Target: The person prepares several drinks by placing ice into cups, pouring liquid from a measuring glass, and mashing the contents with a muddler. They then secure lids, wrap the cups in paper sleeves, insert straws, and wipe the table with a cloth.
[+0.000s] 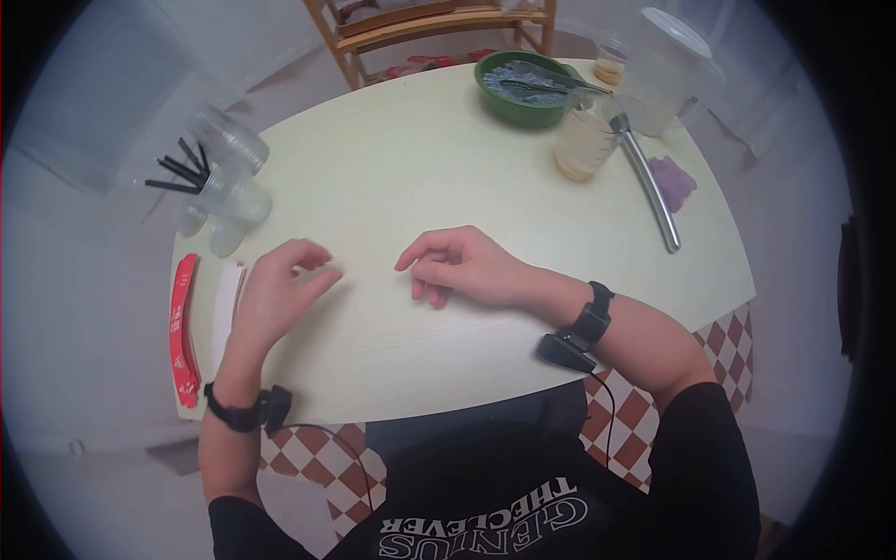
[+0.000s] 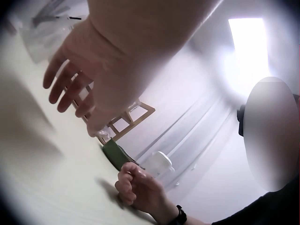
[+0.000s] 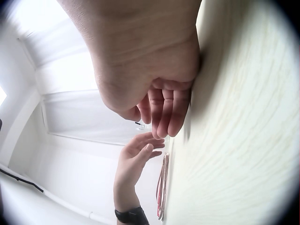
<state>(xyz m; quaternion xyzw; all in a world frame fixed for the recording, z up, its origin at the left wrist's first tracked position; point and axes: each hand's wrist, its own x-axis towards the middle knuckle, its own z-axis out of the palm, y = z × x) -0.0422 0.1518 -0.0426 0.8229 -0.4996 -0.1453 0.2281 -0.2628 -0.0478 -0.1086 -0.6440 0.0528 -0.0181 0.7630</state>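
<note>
Both hands are bare and hold nothing. My left hand (image 1: 280,291) is held over the left part of the pale table (image 1: 373,168), its fingers bent loosely and the thumb apart from them. Beside it lie a white strip (image 1: 227,303) and, farther left, a stack of red printed paper strips (image 1: 183,327). In the left wrist view, that hand's fingers (image 2: 60,89) are spread over the tabletop. My right hand (image 1: 471,269) is low over the middle of the table, fingers relaxed and curving inward. The right wrist view shows its fingers (image 3: 176,112) close to the table surface.
Back left stand clear plastic cups (image 1: 245,198) and black sticks (image 1: 183,170). At the back right are a green bowl (image 1: 525,114) with a slotted spoon, a measuring jug (image 1: 581,149), a long silver tool (image 1: 653,187), a purple cloth (image 1: 674,184) and a lidded pitcher (image 1: 661,79).
</note>
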